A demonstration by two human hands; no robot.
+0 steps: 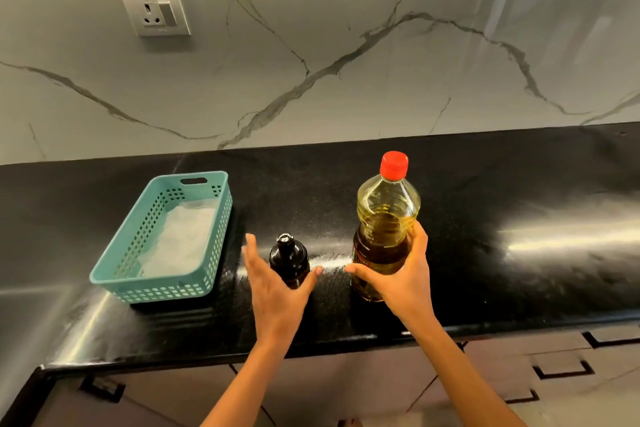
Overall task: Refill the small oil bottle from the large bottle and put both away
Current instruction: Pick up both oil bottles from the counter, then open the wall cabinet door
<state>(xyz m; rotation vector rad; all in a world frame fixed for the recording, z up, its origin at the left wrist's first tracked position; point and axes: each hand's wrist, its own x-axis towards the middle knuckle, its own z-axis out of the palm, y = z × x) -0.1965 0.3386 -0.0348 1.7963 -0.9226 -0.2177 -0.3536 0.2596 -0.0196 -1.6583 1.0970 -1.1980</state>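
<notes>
A small dark oil bottle [289, 258] with a black capped top stands upright on the black counter [485, 218]. My left hand [273, 288] is spread open around its near side, thumb to the right and fingers to the left, not closed on it. To the right stands a large clear bottle [386, 215] with a red cap, partly full of yellow oil. My right hand [401, 277] wraps its lower part from the front right.
A teal perforated basket [211, 274] with a white liner sits on the counter left of the small bottle. A marble wall with a socket [156, 9] rises behind. The counter's front edge runs just below my wrists.
</notes>
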